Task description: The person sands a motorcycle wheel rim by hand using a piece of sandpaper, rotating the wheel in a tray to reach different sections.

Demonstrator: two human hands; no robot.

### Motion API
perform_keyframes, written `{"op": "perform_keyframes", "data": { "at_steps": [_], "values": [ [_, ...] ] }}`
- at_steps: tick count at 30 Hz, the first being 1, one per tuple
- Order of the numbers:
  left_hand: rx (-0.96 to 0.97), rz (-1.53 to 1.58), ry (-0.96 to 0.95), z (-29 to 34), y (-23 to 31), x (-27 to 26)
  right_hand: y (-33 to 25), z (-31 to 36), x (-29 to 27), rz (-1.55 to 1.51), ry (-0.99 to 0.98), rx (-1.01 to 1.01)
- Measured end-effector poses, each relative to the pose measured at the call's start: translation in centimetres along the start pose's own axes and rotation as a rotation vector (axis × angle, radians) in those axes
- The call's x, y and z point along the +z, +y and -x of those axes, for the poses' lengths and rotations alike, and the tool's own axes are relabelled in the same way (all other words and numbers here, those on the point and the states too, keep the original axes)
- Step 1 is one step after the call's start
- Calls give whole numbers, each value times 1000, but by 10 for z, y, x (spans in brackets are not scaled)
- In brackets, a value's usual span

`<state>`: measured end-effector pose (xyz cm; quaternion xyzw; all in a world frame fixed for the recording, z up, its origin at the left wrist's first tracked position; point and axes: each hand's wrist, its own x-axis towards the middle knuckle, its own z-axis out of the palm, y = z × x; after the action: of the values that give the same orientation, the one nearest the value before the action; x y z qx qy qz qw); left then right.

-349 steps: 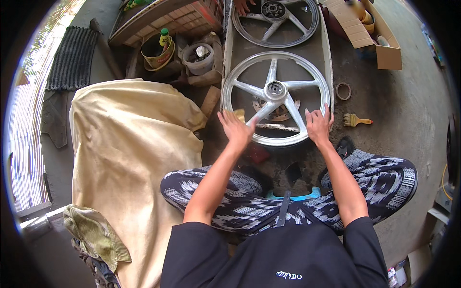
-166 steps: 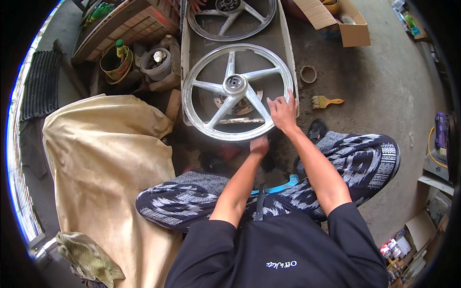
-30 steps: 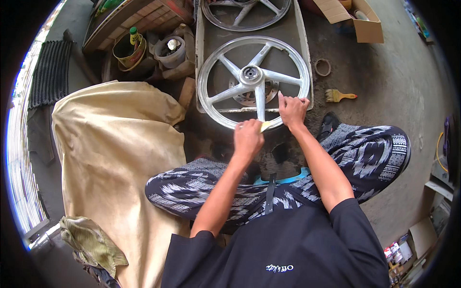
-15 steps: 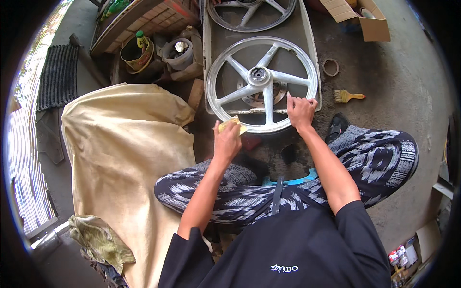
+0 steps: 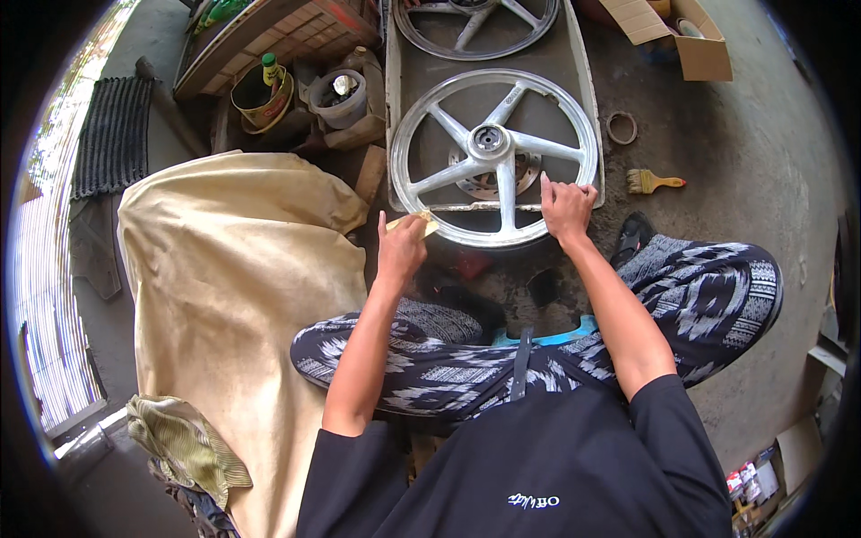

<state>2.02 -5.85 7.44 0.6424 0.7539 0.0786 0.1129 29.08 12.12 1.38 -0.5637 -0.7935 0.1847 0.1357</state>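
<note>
A silvery-grey five-spoke motorcycle wheel rim (image 5: pixel 507 193) rests across the near end of a shallow tray (image 5: pixel 594 94), its near edge overhanging toward me. My left hand (image 5: pixel 401 249) is closed on a folded piece of yellow sandpaper (image 5: pixel 431 228), pressed to the rim's near left edge. On the near right edge, my right hand (image 5: pixel 567 208) grips the wheel, thumb pointing up along it. A brake disc (image 5: pixel 484 186) shows beneath the spokes.
Farther back in the tray lies a second wheel (image 5: pixel 473 31). To the right are a paintbrush (image 5: pixel 653 181), a ring (image 5: pixel 621 127) and a cardboard box (image 5: pixel 704 56). A beige cloth cover (image 5: pixel 242 260) drapes at left; tubs (image 5: pixel 341 112) stand beyond it.
My left hand has slid left and slightly away from me along the rim with the sandpaper. The right hand keeps its hold on the wheel; the whole view has shifted slightly.
</note>
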Motion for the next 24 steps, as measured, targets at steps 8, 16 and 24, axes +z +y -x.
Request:
{"op": "perform_keyframes", "data": {
  "at_steps": [8,16,24],
  "values": [
    [190,-12,-86,-11,-45,-1,0,-1,-1,9,-9,0],
    [79,-252,-44,-12,-45,10,0,-1,4,-9,5,-5],
    [-380,-272,65,-8,11,30,-4,0,3,-31,20,-14]
  ]
}}
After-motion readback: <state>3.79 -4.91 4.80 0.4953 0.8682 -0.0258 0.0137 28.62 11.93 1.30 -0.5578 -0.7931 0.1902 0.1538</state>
